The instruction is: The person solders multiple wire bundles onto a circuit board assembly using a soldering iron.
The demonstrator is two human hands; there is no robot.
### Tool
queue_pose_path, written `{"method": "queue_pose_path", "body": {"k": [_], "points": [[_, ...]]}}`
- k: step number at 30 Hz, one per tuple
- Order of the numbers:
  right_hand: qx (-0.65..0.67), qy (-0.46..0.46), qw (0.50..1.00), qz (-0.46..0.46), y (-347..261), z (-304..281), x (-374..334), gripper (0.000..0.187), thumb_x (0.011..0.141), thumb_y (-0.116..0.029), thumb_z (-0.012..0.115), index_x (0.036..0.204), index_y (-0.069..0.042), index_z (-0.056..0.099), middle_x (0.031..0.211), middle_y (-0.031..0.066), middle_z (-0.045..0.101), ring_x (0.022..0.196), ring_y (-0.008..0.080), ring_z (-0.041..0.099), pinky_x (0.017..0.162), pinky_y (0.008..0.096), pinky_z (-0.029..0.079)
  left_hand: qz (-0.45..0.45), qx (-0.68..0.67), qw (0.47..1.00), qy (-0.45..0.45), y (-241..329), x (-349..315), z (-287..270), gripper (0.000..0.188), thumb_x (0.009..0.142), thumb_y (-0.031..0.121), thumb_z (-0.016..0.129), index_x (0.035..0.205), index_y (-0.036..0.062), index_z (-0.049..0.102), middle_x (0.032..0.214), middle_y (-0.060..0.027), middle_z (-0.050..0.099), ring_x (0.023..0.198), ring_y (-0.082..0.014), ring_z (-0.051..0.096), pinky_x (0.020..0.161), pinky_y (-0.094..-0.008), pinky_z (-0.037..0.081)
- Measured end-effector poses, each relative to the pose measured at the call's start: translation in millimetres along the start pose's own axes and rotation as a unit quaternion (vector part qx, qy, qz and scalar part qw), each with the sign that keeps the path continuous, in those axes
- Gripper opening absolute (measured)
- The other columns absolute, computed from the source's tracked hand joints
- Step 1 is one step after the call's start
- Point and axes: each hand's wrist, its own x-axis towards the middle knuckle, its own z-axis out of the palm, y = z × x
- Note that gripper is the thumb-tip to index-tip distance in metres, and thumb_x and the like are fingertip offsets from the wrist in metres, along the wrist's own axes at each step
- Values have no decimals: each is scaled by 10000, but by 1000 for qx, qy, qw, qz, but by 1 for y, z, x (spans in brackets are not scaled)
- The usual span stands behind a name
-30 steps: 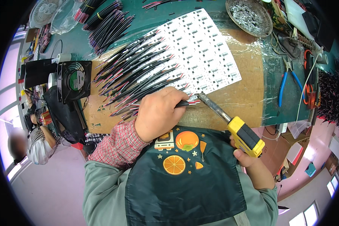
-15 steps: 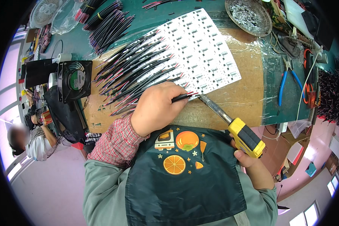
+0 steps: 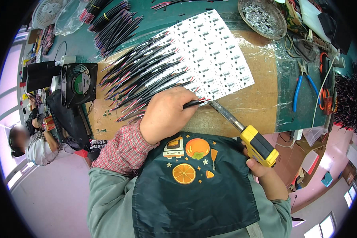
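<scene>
My left hand [image 3: 168, 113] is closed in a pinch on a black-sheathed cable [image 3: 192, 104], whose bare red and black ends point at the lower corner of a white circuit board panel [image 3: 222, 55]. In my right hand [image 3: 260, 164] is a yellow-and-black soldering iron [image 3: 258, 144], its fingers wrapped round the handle and partly hidden beneath it. The iron's tip meets or nearly meets the wire ends at the panel's edge. Rows of black cables [image 3: 142, 73] lie across the panel's left part, their red and black ends on it.
Bundled cables [image 3: 117, 29] lie at the far left, beyond a small black fan [image 3: 79, 85]. A round dish of solder scraps [image 3: 261, 18] stands at the far right, with blue-handled pliers [image 3: 301, 85] nearer. Another person [image 3: 35, 146] sits at the left.
My left hand has shifted very slightly right with the cable. The soldering iron stays almost in place, its tip still by the panel's lower corner.
</scene>
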Motion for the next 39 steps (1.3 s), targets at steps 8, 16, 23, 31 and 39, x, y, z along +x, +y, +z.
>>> {"method": "queue_pose_path", "body": {"k": [8,16,23,31,39], "points": [[96,27,995,24,-9,-5,10,325,782,-303,698,904,-29,575,659,11,471,576,135,454,514,276,353,-5,-17,1000,-4,1,-3,-1,154,771,127,683,863,8,653,815,-145,632,767,-324,620,672,-375,495],[218,80,973,4,-30,-3,56,765,749,-379,741,1281,29,372,618,9,428,480,114,416,434,245,351,-4,-46,997,-57,5,-2,-37,215,886,203,554,896,-5,606,841,-202,596,826,-374,579,727,-446,459],[260,82,962,16,-23,-3,81,718,780,-382,706,1273,25,381,613,15,423,470,118,407,441,260,366,-156,-118,978,67,4,32,-120,199,953,201,515,935,22,601,700,28,516,608,-41,467,554,-183,392],[263,104,959,22,-23,-3,81,694,783,-363,700,1281,6,387,617,13,426,481,131,425,454,268,373,50,142,986,72,-47,156,-110,291,850,211,611,1044,-5,592,873,-177,625,808,-310,597,757,-372,462],[271,91,958,24,-24,-2,81,713,783,-375,705,1304,-13,380,639,10,432,505,132,434,481,275,375,111,256,959,53,-52,245,-85,410,781,250,666,1151,85,607,1099,-131,614,1067,-308,576,906,-394,468]]}}
